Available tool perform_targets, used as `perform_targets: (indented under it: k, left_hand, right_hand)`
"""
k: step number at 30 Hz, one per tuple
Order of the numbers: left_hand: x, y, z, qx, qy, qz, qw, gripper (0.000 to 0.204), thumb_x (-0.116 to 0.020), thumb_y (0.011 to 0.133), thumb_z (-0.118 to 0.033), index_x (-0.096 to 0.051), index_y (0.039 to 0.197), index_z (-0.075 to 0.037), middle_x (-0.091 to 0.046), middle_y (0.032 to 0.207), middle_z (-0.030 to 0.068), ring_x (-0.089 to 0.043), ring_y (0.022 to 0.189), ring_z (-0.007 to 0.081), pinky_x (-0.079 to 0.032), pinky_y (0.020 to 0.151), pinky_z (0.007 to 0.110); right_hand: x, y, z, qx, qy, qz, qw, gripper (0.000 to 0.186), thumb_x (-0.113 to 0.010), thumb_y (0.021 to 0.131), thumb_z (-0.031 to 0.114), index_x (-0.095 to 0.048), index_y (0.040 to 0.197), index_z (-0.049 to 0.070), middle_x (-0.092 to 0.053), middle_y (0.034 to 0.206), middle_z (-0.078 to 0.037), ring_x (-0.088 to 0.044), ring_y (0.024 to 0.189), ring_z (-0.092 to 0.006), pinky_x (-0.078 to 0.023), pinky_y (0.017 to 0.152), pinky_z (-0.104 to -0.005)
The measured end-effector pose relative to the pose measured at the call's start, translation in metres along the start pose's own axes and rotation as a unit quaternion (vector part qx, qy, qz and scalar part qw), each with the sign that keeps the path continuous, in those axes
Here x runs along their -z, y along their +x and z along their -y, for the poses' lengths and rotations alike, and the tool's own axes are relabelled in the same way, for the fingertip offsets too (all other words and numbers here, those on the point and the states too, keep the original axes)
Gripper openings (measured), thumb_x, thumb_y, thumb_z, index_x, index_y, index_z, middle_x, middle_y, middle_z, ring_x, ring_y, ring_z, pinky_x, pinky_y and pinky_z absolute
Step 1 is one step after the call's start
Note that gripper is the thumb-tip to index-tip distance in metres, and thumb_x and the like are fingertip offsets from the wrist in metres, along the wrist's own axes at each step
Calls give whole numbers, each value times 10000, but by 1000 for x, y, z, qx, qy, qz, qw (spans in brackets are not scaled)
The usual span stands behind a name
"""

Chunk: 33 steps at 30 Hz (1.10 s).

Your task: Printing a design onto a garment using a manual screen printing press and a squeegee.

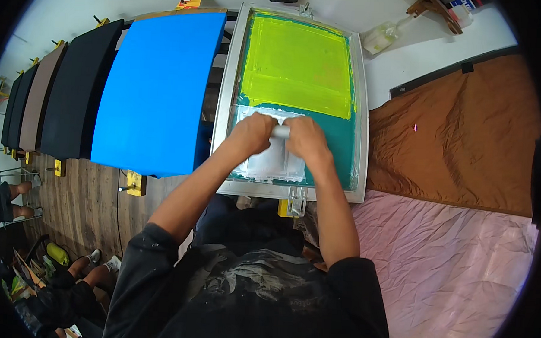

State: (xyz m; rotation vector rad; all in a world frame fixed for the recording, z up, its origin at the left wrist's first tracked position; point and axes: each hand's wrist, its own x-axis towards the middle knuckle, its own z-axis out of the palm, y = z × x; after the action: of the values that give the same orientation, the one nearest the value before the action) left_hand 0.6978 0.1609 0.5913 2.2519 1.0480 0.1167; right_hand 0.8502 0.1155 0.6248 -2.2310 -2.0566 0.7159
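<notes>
My left hand (256, 134) and my right hand (302, 136) are both closed on a pale grey bar (280, 131), which looks like a tool's handle; the rest of it is hidden by my fingers or blurred. Under them, a silvery-white rectangular patch (265, 163) covers the lower left of a green mesh screen (338, 148) in an aluminium frame (360, 112). The upper part of the mesh carries bright yellow-green ink (296, 61). A clamp (298, 200) grips the frame's near edge.
Blue (153, 85), black (77, 94) and brown (38, 98) fabric-covered boards line the left. Brown cloth (450, 134) and pink sheeting (435, 267) lie right. Seated people's legs (97, 273) show at lower left. A plastic jug (380, 38) stands at back right.
</notes>
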Motion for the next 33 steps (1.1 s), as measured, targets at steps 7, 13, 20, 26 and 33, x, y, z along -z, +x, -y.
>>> perform_targets:
  k: [7,13,20,26,33]
  left_hand:
    - [-17,-6,-1,-18,3,-26,999,325,-590,697,46,-707,984,-51,-675,859,201,-668,802,371,-551,732,423]
    - [-22,-78,-27,5,-31,54,998,376,-588,696,56,-697,1037,-55,-676,930,202,-664,850,371,-540,762,439]
    - [6,-34,5,15,12,6,1000,254,-628,693,2,-697,925,-74,-683,841,180,-677,812,357,-557,723,430]
    - [0,-34,14,-14,-30,-61,998,343,-558,694,92,-691,989,-21,-666,884,234,-655,826,394,-538,760,440]
    - [-26,-104,-15,-6,-53,-48,997,406,-594,702,76,-654,1092,-22,-657,953,219,-649,851,399,-542,764,439]
  right_hand:
    - [-19,-11,-10,-18,17,2,1000,248,-643,711,23,-682,955,45,-635,956,-233,-623,931,-403,-519,813,-464]
    - [-31,-86,16,-25,55,23,998,367,-600,668,-57,-672,1020,16,-617,943,-252,-611,914,-424,-507,817,-461]
    - [-4,-18,22,10,34,58,998,210,-648,697,25,-694,902,33,-674,905,-225,-657,890,-386,-534,802,-447]
    - [-26,-12,25,10,7,-16,1000,242,-582,777,18,-667,1002,35,-616,985,-248,-613,942,-410,-528,808,-475]
    - [-37,-86,29,31,30,23,999,371,-608,698,-50,-637,1061,26,-558,1019,-221,-566,999,-398,-506,832,-472]
